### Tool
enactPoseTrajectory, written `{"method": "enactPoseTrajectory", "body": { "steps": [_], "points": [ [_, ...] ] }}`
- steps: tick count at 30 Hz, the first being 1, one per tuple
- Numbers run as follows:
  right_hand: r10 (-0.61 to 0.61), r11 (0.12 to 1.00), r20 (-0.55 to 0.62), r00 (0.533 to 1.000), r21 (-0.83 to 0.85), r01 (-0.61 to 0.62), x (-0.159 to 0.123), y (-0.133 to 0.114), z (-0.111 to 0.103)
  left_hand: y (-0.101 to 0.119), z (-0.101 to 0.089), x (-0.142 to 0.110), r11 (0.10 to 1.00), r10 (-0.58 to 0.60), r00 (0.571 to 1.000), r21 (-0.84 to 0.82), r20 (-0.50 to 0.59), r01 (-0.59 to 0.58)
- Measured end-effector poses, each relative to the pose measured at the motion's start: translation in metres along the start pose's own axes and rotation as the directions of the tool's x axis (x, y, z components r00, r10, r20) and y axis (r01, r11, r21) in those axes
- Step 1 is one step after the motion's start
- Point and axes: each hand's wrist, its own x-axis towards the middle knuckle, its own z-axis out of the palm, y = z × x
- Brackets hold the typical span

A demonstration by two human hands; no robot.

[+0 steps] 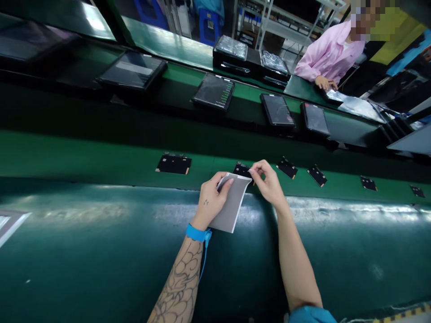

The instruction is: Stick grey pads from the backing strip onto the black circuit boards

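You are grasping a grey sheet in your left hand and pinching its top corner with your right hand, directly over a black module on the green conveyor belt. Five other modules are lying along the belt, showing no sheet. You are working with no brand, label or writing readable.

Matt grey paper sheet — glossy green conveyor belt.
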Motion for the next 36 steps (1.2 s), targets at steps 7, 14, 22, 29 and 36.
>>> {"method": "enactPoseTrajectory", "body": {
  "steps": [7,14,22,29,36],
  "points": [
    [0.106,0.951,-0.505,0.857,-0.2,-0.236,0.004,0.086,-0.099,0.001,-0.003,-0.002,0.999,-0.049,0.999,0.007,-0.002,0.049],
    [0.132,0.82,-0.506,0.852,-0.427,-0.381,-0.01,0.133,-0.13,0.0,-0.002,-0.002,0.998,-0.053,0.998,0.038,0.015,0.052],
    [0.154,0.762,-0.465,0.872,-0.506,-0.405,-0.014,0.14,-0.131,-0.005,-0.001,-0.002,0.998,-0.058,0.998,0.029,0.011,0.057],
    [0.132,0.789,-0.546,0.827,-0.447,-0.421,-0.011,0.144,-0.137,-0.005,-0.001,-0.002,0.998,-0.056,0.998,0.041,0.023,0.055],
    [-0.023,0.935,-0.758,0.652,-0.248,-0.255,-0.008,0.092,-0.121,0.0,-0.001,-0.002,0.998,-0.059,0.998,0.022,0.011,0.059]
  ]
}}
